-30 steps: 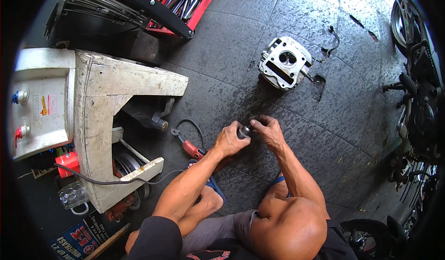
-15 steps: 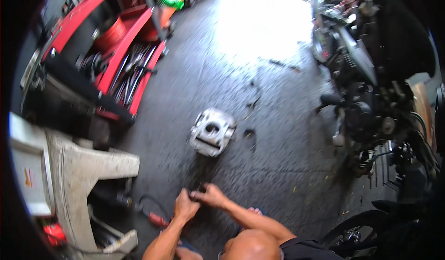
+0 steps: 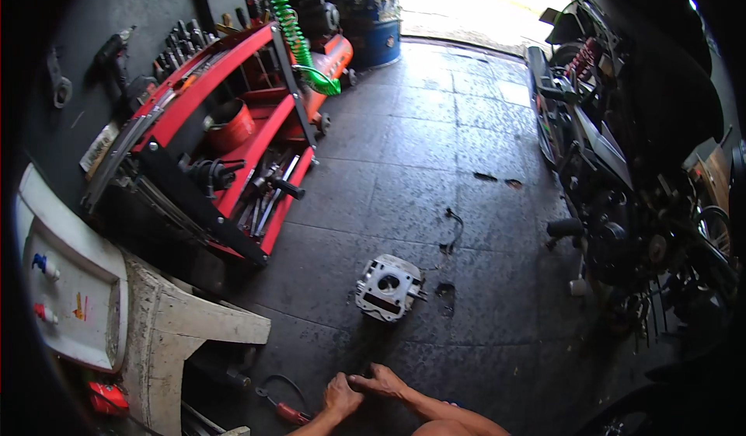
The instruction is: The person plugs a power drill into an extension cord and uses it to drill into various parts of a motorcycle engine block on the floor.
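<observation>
My left hand [image 3: 340, 397] and my right hand [image 3: 381, 380] are close together, low over the dark floor. Both have curled fingers and meet at the fingertips and thumbs. Whatever lies between them is too small or too hidden to make out. Just beyond them a silver metal engine cylinder [image 3: 374, 303] rests on the tiles, its round bore [image 3: 388, 283] facing up. Neither hand touches it. Beside my left forearm lies a red-handled tool [image 3: 291, 413] with a dark looped cable.
To the left stand a red tool rack [image 3: 268, 247] and a worn whitish plastic stool [image 3: 210, 323]. A partly dismantled motorcycle [image 3: 610, 230] lines the right side. Small dark parts [image 3: 455, 230] lie on the floor past the cylinder. A blue drum [image 3: 382, 43] stands near the bright doorway.
The view has tilted up, so the floor, rack and cylinder appear lower and further right. My hands stay together, curled. The cylinder has not visibly moved on the floor.
</observation>
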Demonstrator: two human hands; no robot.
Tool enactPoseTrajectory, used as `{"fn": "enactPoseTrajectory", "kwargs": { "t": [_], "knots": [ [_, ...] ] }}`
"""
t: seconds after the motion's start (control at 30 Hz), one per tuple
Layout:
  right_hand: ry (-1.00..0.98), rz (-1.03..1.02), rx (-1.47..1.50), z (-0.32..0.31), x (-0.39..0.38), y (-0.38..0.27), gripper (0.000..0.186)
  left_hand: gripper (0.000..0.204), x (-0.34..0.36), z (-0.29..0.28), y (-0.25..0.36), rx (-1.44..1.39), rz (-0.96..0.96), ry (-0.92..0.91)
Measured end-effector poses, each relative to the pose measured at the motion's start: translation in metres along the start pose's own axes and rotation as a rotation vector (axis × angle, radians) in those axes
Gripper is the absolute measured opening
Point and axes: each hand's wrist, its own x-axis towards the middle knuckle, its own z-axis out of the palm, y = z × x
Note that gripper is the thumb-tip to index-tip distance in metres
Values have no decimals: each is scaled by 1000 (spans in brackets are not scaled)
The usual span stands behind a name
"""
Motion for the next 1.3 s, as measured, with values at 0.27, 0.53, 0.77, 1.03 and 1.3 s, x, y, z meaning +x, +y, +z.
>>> {"fn": "enactPoseTrajectory", "kwargs": {
  "t": [0.27,0.53,0.77,1.03,1.3],
  "knots": [
    [-81,17,146,14,4,-3,60,52,55,-32,-55,-343,219,-811],
    [91,40,234,15,-3,22,37,70,7,14,-14,-29,74,-119],
    [-9,-18,359,10,-6,8,34,52,35,-25,-27,-442,303,-674],
    [82,46,451,23,-7,30,24,44,14,7,-15,-100,212,-216],
    [8,-51,423,21,-5,29,27,57,37,-7,-30,-419,279,-469]
  ]
}}
